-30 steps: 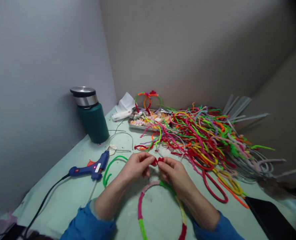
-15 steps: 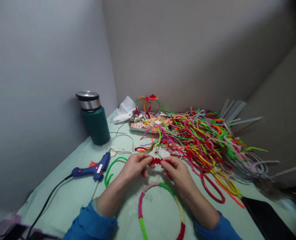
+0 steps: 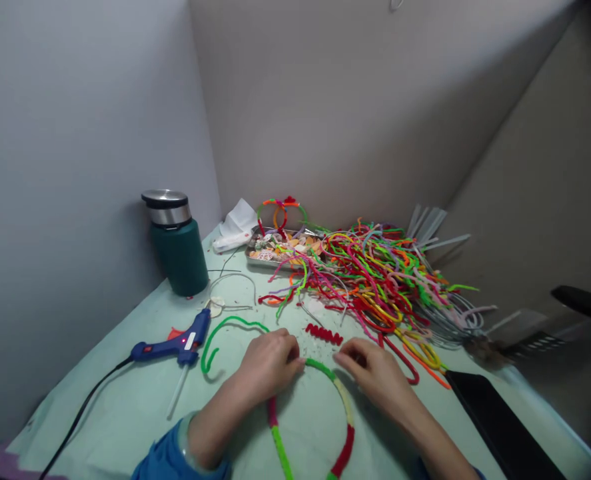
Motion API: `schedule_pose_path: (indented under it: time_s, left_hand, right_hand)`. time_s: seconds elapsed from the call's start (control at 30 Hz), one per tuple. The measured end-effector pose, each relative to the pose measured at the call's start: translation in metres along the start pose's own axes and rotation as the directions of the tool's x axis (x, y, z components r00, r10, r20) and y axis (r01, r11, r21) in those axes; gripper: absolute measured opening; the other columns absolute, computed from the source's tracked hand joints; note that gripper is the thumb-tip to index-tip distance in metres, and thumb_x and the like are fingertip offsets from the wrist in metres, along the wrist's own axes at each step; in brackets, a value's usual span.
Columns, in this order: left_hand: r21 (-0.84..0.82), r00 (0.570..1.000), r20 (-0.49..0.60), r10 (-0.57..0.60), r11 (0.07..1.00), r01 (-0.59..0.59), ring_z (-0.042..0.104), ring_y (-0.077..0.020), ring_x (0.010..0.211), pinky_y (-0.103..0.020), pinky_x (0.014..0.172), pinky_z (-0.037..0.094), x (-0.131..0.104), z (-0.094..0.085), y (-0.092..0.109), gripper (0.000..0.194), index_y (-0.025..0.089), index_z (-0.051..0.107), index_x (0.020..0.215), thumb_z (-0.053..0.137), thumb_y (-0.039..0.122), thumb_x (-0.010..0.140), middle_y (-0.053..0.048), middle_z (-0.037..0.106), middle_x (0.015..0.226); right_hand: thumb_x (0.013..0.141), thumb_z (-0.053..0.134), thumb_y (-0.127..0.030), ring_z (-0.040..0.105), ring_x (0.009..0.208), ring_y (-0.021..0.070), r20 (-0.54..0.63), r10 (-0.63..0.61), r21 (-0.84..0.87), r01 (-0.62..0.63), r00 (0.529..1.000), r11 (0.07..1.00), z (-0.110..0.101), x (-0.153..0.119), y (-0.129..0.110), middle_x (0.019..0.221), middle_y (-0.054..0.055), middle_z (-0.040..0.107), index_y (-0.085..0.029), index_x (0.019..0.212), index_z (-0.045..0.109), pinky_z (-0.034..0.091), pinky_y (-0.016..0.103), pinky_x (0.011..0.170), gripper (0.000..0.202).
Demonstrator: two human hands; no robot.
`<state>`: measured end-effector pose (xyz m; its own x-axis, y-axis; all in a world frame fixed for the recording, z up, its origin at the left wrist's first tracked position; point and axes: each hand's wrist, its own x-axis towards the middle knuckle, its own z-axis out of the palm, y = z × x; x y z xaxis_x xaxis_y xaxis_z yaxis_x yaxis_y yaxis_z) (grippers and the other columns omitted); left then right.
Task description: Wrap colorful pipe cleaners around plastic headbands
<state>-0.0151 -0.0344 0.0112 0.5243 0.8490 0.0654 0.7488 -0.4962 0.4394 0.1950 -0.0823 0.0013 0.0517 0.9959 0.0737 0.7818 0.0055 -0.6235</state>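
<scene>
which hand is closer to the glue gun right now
Left. The left hand is at the hoop, a little to the right of the glue gun; the right hand is much farther right, near the red coil.

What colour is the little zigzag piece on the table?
The zigzag piece is red, seen best in the head view.

Fuzzy, matt pile on that multicoloured pipe-cleaner ring [image 3: 346,404], lower centre; smooth plastic on the blue glue gun [image 3: 164,349], lower left; and shiny metal banding the dark-green cylindrical bottle [image 3: 180,259], mid-left!
</scene>
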Motion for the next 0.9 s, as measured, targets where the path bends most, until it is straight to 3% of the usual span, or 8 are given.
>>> schedule_pose_path:
  time_s: [0.13,0.23,0.33,0.47,0.6,0.67,0.77,0.9]
  left_hand:
    - [0.063,1.0,0.013,-0.006,0.998,0.005,0.058,-0.0164,0.072,-0.025,0.06,0.034,-0.004,0.004,0.002,0.016,0.021,0.064,0.075,0.053,0.032,0.079,-0.002,0.065,0.079]
    - [0.03,0.999,-0.006,-0.048,0.998,0.048,0.059,-0.017,0.074,-0.025,0.061,0.035,-0.003,0.003,0.001,0.018,0.021,0.064,0.076,0.052,0.034,0.079,-0.003,0.066,0.08]
    - [-0.035,0.997,-0.031,-0.077,0.996,0.076,0.06,-0.0172,0.075,-0.025,0.062,0.037,-0.003,0.001,-0.001,0.022,0.022,0.065,0.086,0.048,0.036,0.081,-0.002,0.068,0.082]
    - [-0.058,0.999,0.029,-0.019,0.998,0.02,0.063,-0.0185,0.079,-0.026,0.067,0.041,-0.005,0.001,-0.003,0.025,0.025,0.069,0.088,0.046,0.032,0.082,-0.002,0.071,0.086]
    - [-0.009,0.999,0.048,-0.011,1.0,0.011,0.064,-0.0213,0.079,-0.027,0.066,0.043,-0.007,0.002,-0.003,0.025,0.024,0.07,0.087,0.048,0.031,0.079,-0.004,0.072,0.085]
    - [0.022,0.998,0.054,-0.01,1.0,0.009,0.065,-0.0221,0.076,-0.028,0.063,0.044,-0.008,0.002,-0.002,0.024,0.022,0.07,0.083,0.047,0.028,0.078,-0.006,0.072,0.082]
    - [0.038,0.998,0.062,-0.008,0.999,0.006,0.065,-0.023,0.075,-0.028,0.061,0.045,-0.008,0.002,-0.003,0.023,0.021,0.069,0.081,0.047,0.026,0.077,-0.007,0.072,0.083]
    - [0.049,0.998,0.054,0.041,0.998,-0.044,0.066,-0.026,0.077,-0.032,0.063,0.048,-0.009,0.007,-0.004,0.023,0.018,0.069,0.081,0.047,0.026,0.077,-0.01,0.071,0.083]
  right_hand:
    - [0.079,0.054,-0.032,0.057,0.068,0.0182,0.032,-0.02,-0.174,0.025,0.999,0.984,0.013,-0.015,-0.013,0.074,0.002,0.063,-0.02,0.072,0.058,0.035,0.027,0.059,0.014]
    - [0.082,0.047,-0.028,0.057,0.067,0.018,0.036,-0.049,-0.201,0.055,0.998,0.978,0.019,-0.016,-0.018,0.073,0.002,0.063,-0.02,0.072,0.057,0.034,0.026,0.058,0.017]
    - [0.083,0.045,-0.029,0.057,0.067,0.0184,0.05,-0.075,-0.193,0.083,0.996,0.978,0.018,-0.009,-0.017,0.071,0.003,0.063,-0.02,0.071,0.057,0.034,0.027,0.058,0.02]
    - [0.081,0.05,-0.036,0.058,0.067,0.0198,0.149,-0.137,-0.182,0.163,0.979,0.97,0.009,0.014,-0.023,0.072,0.004,0.064,-0.02,0.073,0.061,0.036,0.028,0.059,0.021]
    - [0.081,0.05,-0.036,0.058,0.072,0.0195,0.128,-0.297,-0.095,0.31,0.946,0.946,0.011,0.053,-0.06,0.079,0.004,0.066,-0.021,0.078,0.064,0.039,0.028,0.063,0.021]
    - [0.082,0.05,-0.029,0.059,0.076,0.0182,0.145,-0.401,-0.04,0.41,0.905,0.911,0.022,0.074,-0.085,0.081,0.003,0.066,-0.021,0.079,0.065,0.039,0.026,0.067,0.017]
    - [0.08,0.053,-0.025,0.058,0.076,0.0171,0.191,-0.455,-0.085,0.477,0.87,0.875,0.046,0.103,-0.116,0.082,0.003,0.066,-0.02,0.079,0.067,0.038,0.025,0.066,0.015]
    - [0.078,0.053,-0.022,0.059,0.077,0.0176,0.283,-0.466,-0.226,0.531,0.838,0.817,0.073,0.125,-0.139,0.085,0.004,0.067,-0.021,0.084,0.069,0.036,0.025,0.064,0.017]
